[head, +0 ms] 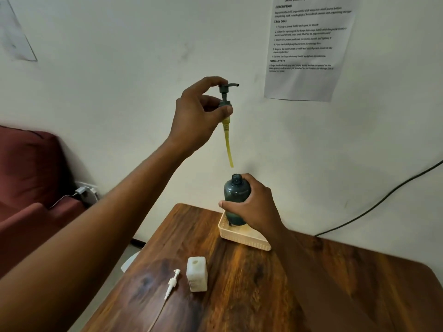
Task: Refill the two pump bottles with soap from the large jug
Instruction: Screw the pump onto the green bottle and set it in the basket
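A: Start with the big things. What's on the wooden table [275, 283]?

B: At its far edge a cream basket [242, 238]. The right hand [254, 207] is wrapped round the dark pump bottle [236, 200], held upright over or in that basket (I can't tell whether its base rests on the bottom). Its neck is open.

A: And nearer?

B: A white square bottle [197, 274] standing uncapped, with a white pump head [172, 282] lying just beside it on the wood. No large jug is in view.

A: The left hand [199, 113]?

B: Raised well above the table, fingertips pinching the dark pump head [225, 97] at its collar and top. Its dip tube [228, 144], coated in yellow soap, hangs down with the tip just above the bottle's mouth and a little to the left.

A: So which step?

B: My guess is the pump is either going into or coming out of the dark bottle. If it's going in, the tube tip must be centred over the narrow neck, lowered straight, then the collar screwed down while the right hand steadies the bottle. The white bottle looks yet to be capped.
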`<state>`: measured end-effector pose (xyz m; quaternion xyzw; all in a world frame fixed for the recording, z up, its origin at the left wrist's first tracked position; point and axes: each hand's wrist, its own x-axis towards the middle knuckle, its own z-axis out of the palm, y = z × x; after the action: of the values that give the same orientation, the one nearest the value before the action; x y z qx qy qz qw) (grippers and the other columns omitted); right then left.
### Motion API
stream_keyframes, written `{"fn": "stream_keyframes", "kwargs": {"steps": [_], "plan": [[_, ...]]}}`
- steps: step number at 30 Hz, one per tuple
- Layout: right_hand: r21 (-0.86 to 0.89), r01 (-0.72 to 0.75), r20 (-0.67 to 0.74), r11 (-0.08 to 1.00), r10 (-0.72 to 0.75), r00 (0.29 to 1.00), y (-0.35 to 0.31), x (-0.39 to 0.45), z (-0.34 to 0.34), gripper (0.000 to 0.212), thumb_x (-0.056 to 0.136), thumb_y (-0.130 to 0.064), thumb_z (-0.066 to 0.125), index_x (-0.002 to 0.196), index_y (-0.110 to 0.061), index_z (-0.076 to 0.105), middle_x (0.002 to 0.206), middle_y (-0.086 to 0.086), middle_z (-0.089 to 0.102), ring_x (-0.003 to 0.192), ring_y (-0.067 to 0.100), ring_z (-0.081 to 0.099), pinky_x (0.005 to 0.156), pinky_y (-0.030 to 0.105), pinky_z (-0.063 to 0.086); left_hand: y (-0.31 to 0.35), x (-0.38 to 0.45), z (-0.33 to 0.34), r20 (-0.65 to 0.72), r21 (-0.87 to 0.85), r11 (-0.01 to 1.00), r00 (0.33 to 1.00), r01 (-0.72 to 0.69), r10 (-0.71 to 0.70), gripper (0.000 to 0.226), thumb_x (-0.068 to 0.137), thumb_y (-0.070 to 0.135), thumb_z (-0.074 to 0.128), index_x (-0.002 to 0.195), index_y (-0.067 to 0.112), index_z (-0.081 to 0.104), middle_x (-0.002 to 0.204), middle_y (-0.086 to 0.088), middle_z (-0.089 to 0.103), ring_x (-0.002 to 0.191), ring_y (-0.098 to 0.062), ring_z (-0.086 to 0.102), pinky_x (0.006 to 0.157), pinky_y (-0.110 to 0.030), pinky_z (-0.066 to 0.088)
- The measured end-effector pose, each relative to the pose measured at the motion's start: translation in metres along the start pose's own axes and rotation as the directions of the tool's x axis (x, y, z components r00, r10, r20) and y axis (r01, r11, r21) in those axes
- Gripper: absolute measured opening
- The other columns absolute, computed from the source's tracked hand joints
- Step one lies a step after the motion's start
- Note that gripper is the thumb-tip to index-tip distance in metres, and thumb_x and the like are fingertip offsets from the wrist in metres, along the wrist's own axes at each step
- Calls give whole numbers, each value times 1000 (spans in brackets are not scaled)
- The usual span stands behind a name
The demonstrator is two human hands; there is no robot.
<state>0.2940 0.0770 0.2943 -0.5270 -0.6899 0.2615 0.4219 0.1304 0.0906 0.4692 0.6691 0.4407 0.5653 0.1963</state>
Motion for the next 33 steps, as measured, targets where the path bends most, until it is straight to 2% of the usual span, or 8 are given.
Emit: {"fn": "stream_keyframes", "kwargs": {"steps": [5, 9, 12, 14, 17, 23, 29, 33], "plan": [[-28, 2, 3, 1000, -2, 1000, -3, -2, -6, 77, 59, -57, 88, 123, -43, 49, 114, -25, 55, 103, 8, 59, 85, 15, 45, 6, -6, 7, 18, -13, 1000, 1000, 2, -2, 43, 88, 9, 79, 127, 23, 67, 89, -4, 80, 83, -16, 79, 91, -46, 63], [-40, -4, -6, 999, 3, 1000, -5, -5, -8, 75, 59, -58, 87, 120, -47, 45, 113, -27, 53, 100, 6, 58, 82, 12, 42, 7, -10, 12, 31, -4, 1000, 1000, -3, 3, 43, 89, 8, 79, 127, 23, 68, 88, -1, 80, 83, -12, 79, 92, -39, 63], [-51, -4, -12, 999, 3, 1000, -8, -7, -10, 74, 61, -58, 87, 119, -47, 43, 116, -24, 56, 98, 5, 56, 80, 7, 38, 8, -12, 16, 34, 15, 1000, 999, -13, 13, 43, 89, 10, 79, 129, 24, 67, 89, -1, 80, 83, -9, 78, 86, -25, 62], [-54, -10, -15, 998, 9, 1000, -8, -8, -10, 75, 62, -57, 87, 123, -44, 45, 124, -18, 60, 99, 5, 56, 85, 12, 42, 8, -15, 18, 31, 35, 999, 999, -22, 21, 43, 89, 11, 79, 129, 25, 67, 89, 0, 80, 82, -6, 77, 78, -14, 57], [-71, -17, -24, 997, 15, 1000, -10, -8, -12, 76, 64, -57, 86, 127, -38, 48, 128, -13, 61, 100, 5, 55, 86, 16, 41, 7, -21, 22, 44, 50, 999, 999, -20, 18, 44, 90, 13, 79, 130, 25, 66, 91, 1, 80, 83, -6, 76, 74, -7, 53], [-92, -43, -73, 995, 36, 997, -15, -5, -18, 75, 64, -60, 84, 126, -36, 50, 123, -13, 62, 98, 7, 58, 81, 14, 38, 2, -41, 34, 108, 67, 998, 994, -11, 4, 46, 91, 13, 79, 133, 24, 64, 98, 0, 79, 92, -9, 76, 81, -14, 56], [-130, -81, -117, 988, 66, 991, -17, -1, -22, 79, 65, -66, 82, 129, -32, 51, 128, -8, 63, 96, 6, 54, 84, 20, 42, -9, -62, 49, 120, 40, 999, 992, 18, -23, 48, 91, 8, 79, 132, 26, 63, 104, 0, 78, 93, -7, 75, 73, -3, 54], [-146, -82, -139, 986, 61, 988, -20, 2, -29, 74, 66, -63, 82, 125, -31, 53, 123, -7, 65, 99, 10, 61, 81, 20, 45, -18, -72, 53, 132, 11, 1000, 991, 23, -24, 47, 90, 6, 79, 130, 26, 63, 105, -3, 77, 96, -15, 76, 83, -21, 64]]}}
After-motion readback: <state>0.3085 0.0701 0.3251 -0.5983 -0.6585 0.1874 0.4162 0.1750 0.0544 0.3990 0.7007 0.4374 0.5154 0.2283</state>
